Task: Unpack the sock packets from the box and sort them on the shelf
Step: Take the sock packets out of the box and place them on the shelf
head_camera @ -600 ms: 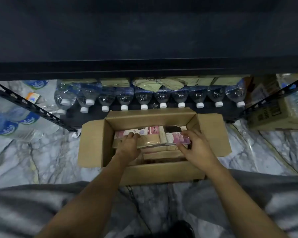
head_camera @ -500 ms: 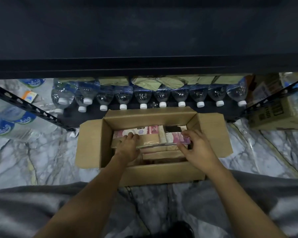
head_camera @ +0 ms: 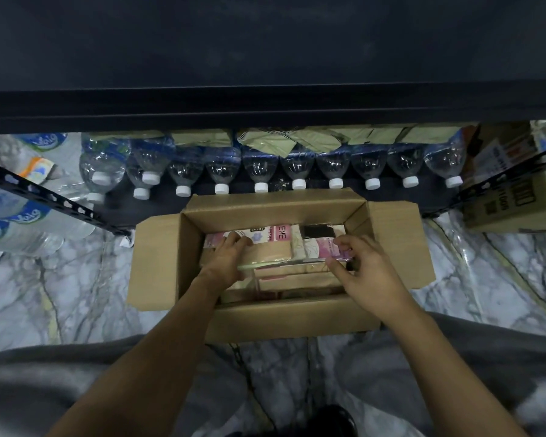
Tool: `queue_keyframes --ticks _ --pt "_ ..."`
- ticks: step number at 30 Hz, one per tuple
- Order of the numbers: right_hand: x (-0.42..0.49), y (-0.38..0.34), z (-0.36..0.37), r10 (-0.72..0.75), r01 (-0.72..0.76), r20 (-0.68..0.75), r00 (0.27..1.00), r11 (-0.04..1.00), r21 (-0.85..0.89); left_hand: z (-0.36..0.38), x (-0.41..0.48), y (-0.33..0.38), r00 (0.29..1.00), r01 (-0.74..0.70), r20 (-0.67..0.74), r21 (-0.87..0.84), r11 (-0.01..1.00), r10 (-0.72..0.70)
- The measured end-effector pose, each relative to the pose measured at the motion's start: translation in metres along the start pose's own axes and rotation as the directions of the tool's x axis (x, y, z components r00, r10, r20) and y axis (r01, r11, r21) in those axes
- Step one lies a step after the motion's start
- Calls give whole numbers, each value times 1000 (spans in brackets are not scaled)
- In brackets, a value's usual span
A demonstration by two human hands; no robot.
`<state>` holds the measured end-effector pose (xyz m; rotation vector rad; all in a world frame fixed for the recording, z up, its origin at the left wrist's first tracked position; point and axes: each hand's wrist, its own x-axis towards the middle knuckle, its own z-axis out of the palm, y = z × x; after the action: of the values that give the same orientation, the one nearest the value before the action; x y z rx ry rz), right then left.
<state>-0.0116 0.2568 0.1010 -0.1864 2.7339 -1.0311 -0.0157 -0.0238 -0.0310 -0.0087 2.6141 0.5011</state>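
Observation:
An open cardboard box (head_camera: 158, 263) stands on the marble floor in front of a dark shelf (head_camera: 265, 102). Inside lie several sock packets in beige, pink and white wrapping. Both my hands reach into the box. My left hand (head_camera: 226, 260) grips the left end of the top sock packet (head_camera: 275, 246), its fingers curled over the far edge. My right hand (head_camera: 363, 266) pinches the packet's right end at its pink label, thumb in front and fingers behind. More packets lie underneath, partly hidden by my hands.
A row of water bottles (head_camera: 260, 167) lies on the low shelf board just behind the box, with olive packets (head_camera: 265, 140) stacked behind them. More bottles (head_camera: 10, 216) lie at the left. A printed carton (head_camera: 511, 190) sits at the right. Slotted shelf rails (head_camera: 51, 197) flank the box.
My right hand's fingers have curled more tightly round the packet's right end. My left hand has stayed on the left end. The box has not moved.

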Motion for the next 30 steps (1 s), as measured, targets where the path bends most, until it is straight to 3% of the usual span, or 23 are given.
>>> queue_keyframes --ticks 20,30 --pt "2 -2 9 -13 14 -7 1000 999 46 0 -7 -1 967 -79 -234 79 994 96" --pt "8 -9 8 -17 17 -3 1000 998 57 -28 -14 6 909 -133 -411 -115 984 75"
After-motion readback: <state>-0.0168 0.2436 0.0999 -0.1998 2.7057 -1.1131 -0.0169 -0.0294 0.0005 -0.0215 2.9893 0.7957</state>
